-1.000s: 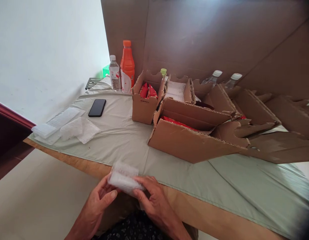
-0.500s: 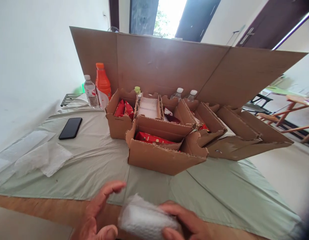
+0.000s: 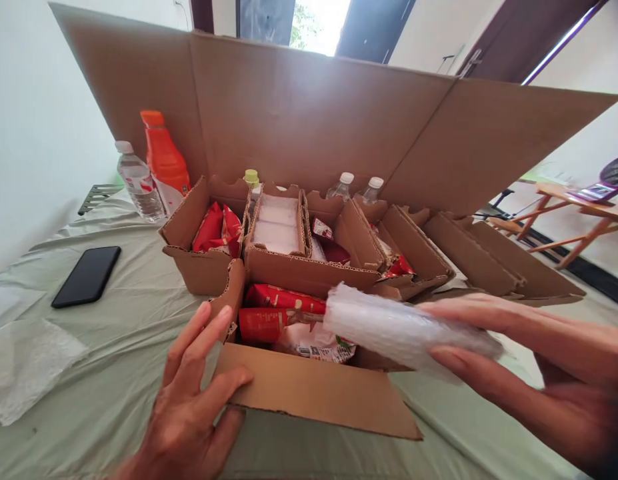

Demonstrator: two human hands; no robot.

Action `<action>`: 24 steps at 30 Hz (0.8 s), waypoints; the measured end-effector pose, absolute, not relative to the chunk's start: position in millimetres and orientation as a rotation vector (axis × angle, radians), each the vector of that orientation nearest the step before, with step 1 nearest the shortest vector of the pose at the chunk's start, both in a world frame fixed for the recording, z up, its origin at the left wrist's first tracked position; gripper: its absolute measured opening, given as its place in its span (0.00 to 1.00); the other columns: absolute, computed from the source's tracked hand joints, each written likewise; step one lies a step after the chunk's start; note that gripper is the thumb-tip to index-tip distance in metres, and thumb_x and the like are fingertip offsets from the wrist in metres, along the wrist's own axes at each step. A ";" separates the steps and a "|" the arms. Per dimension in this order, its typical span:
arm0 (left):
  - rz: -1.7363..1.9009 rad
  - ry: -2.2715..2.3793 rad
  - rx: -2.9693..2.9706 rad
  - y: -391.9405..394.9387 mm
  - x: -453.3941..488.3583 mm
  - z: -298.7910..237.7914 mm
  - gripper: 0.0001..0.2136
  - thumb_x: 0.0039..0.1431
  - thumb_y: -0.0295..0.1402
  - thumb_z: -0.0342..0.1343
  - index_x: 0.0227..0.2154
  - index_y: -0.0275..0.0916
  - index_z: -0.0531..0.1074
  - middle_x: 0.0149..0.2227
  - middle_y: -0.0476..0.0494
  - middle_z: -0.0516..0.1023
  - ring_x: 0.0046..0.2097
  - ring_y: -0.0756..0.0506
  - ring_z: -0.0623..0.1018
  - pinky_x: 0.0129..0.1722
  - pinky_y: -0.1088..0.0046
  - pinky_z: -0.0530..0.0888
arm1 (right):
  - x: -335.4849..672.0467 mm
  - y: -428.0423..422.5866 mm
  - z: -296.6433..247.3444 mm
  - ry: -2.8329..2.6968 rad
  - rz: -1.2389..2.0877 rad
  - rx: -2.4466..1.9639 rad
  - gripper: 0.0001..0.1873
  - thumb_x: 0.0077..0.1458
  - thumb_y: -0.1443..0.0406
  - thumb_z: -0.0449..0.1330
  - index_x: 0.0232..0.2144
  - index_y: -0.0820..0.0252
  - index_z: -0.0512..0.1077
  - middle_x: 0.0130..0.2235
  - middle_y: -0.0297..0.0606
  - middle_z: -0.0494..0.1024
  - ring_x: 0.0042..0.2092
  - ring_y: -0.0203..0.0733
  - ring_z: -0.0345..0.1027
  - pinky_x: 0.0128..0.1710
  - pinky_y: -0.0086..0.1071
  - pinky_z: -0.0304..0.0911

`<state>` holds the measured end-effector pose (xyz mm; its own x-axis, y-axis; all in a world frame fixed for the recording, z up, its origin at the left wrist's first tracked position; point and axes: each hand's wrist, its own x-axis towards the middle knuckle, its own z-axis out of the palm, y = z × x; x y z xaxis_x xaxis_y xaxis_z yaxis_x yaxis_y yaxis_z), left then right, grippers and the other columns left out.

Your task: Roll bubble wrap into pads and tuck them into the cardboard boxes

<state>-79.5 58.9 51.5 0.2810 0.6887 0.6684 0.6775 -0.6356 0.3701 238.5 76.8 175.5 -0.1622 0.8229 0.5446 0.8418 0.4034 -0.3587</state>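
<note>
In my right hand (image 3: 519, 360), a roll-shaped bundle in bubble wrap (image 3: 383, 327) is pinched between thumb and fingers. Its far end hangs over the front cardboard box (image 3: 319, 393); what the wrap covers is hard to see. My left hand (image 3: 189, 393) is at this box's front left corner, gripping the front panel, which leans outward. Two of its fingers stretch up by the left wall. Inside the box lie red packets (image 3: 263, 323) and a pale packet with a barcode (image 3: 313, 340).
Behind stand several open cardboard boxes, one with red packets (image 3: 216, 227), another with white wrapped blocks (image 3: 276, 223). An orange bottle (image 3: 163, 157), a water bottle (image 3: 139, 183), a phone (image 3: 87, 277) and loose bubble wrap (image 3: 31, 363) are left. A tall cardboard panel (image 3: 299, 113) rises behind.
My right hand has lifted the wrapped bundle from the table's near edge to over the front box. My left hand has reached that box, whose front panel now leans outward. The view has shifted.
</note>
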 end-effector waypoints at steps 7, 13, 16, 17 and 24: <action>1.296 1.322 2.486 65.2 -83.1 50.5 0.15 0.53 0.20 0.54 0.39 0.46 0.74 0.74 0.47 0.52 0.72 0.27 0.55 0.61 0.36 0.69 | 217.4 121.2 184.6 -2.408 0.022 -1.241 0.16 0.67 0.49 0.56 0.42 0.48 0.79 0.35 0.29 0.83 0.31 0.35 0.75 0.30 0.32 0.69; 1.331 1.318 2.466 63.7 -85.2 43.1 0.14 0.54 0.20 0.55 0.39 0.47 0.74 0.74 0.48 0.52 0.71 0.27 0.56 0.61 0.34 0.67 | 226.0 113.4 187.2 -2.383 0.073 -1.292 0.11 0.66 0.54 0.59 0.43 0.48 0.79 0.36 0.29 0.83 0.32 0.34 0.75 0.28 0.29 0.67; 1.309 1.304 2.493 64.4 -84.3 43.7 0.14 0.54 0.20 0.55 0.39 0.46 0.74 0.74 0.46 0.50 0.72 0.27 0.54 0.61 0.33 0.66 | 213.0 114.1 183.9 -2.452 0.164 -1.236 0.11 0.66 0.55 0.58 0.43 0.50 0.78 0.35 0.30 0.83 0.31 0.35 0.76 0.29 0.29 0.67; 1.308 1.300 2.500 64.8 -83.7 44.5 0.14 0.54 0.20 0.55 0.39 0.46 0.74 0.74 0.46 0.50 0.72 0.27 0.54 0.61 0.33 0.66 | 204.3 116.9 183.4 -2.476 0.177 -1.224 0.11 0.66 0.56 0.58 0.42 0.51 0.79 0.35 0.30 0.83 0.31 0.35 0.76 0.30 0.29 0.67; 1.428 1.284 2.452 65.0 -77.8 48.9 0.16 0.50 0.15 0.55 0.37 0.41 0.75 0.73 0.41 0.56 0.71 0.28 0.57 0.63 0.39 0.65 | 112.6 168.5 187.1 -3.053 0.275 -1.164 0.07 0.56 0.69 0.61 0.32 0.59 0.80 0.30 0.37 0.83 0.31 0.41 0.75 0.28 0.31 0.58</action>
<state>-77.8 65.0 48.9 0.2396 0.6616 0.7105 0.6368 -0.6595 0.3994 112.6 168.5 187.1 -0.7398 0.6463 -0.1868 0.6693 0.7353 -0.1068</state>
